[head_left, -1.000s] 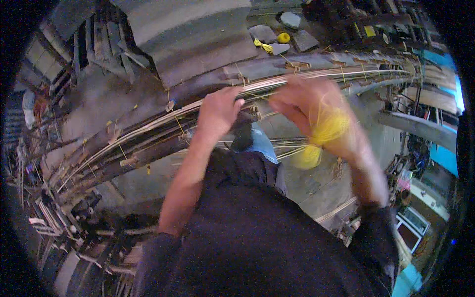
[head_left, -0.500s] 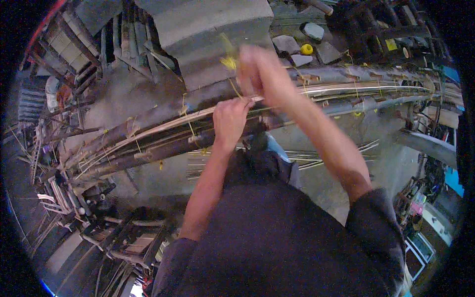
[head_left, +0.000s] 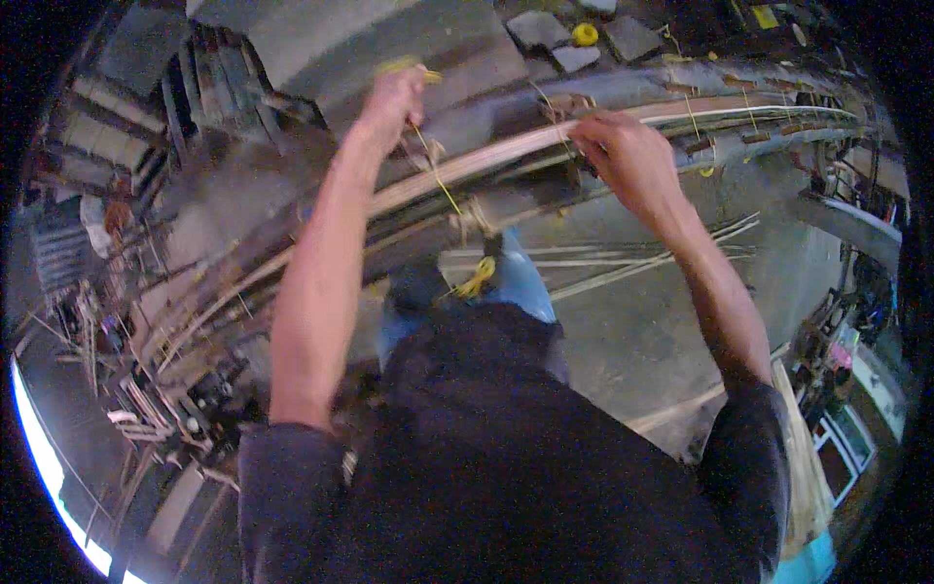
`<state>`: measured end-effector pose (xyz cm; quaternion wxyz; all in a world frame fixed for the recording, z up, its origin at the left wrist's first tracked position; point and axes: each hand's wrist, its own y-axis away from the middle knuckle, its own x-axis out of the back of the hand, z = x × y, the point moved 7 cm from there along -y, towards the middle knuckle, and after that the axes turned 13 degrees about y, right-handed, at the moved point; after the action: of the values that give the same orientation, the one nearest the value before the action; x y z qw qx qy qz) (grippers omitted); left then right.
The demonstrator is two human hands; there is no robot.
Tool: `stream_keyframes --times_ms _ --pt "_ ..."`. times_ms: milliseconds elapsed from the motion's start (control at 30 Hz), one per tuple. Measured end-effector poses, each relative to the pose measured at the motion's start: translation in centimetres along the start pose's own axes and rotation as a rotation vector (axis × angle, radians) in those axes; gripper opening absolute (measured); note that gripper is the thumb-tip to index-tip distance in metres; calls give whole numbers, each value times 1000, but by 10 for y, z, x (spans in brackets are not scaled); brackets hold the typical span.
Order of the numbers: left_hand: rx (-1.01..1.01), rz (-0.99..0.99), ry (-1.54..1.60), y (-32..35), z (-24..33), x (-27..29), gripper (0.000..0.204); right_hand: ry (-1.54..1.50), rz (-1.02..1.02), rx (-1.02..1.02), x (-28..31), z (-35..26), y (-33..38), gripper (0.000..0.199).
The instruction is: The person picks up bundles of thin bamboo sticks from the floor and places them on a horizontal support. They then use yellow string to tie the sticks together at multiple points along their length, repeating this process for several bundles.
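Long, pale thin strips, which look like split bamboo or wood, run in a bent bundle between two dark poles. My left hand is closed around a bundle of yellow cord beyond the far pole. From it a taut yellow line crosses over the strips to the near pole. My right hand rests at the strips, its fingers curled and pressed together. What they pinch is hidden. Another yellow cord bundle hangs at the near pole, close to my body.
Several yellow ties cross the poles to the right. Flat stones and a yellow roll lie beyond. Loose strips lie on the floor below. Timber is stacked at the far left.
My left hand has moved up and left, beyond the far pole, with yellow cord in it. My right hand has come down and right onto the strips. The view has shifted.
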<state>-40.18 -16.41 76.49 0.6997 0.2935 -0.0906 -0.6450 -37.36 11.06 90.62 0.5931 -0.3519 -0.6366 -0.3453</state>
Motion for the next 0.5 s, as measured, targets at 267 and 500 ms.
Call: stream_keyframes --times_ms 267,500 --pt "-501 -187 -1011 55 81 114 46 -1654 -809 -323 -24 -225 157 71" --pt "-419 40 -896 215 45 143 32 -866 -263 -27 -78 -310 87 13"
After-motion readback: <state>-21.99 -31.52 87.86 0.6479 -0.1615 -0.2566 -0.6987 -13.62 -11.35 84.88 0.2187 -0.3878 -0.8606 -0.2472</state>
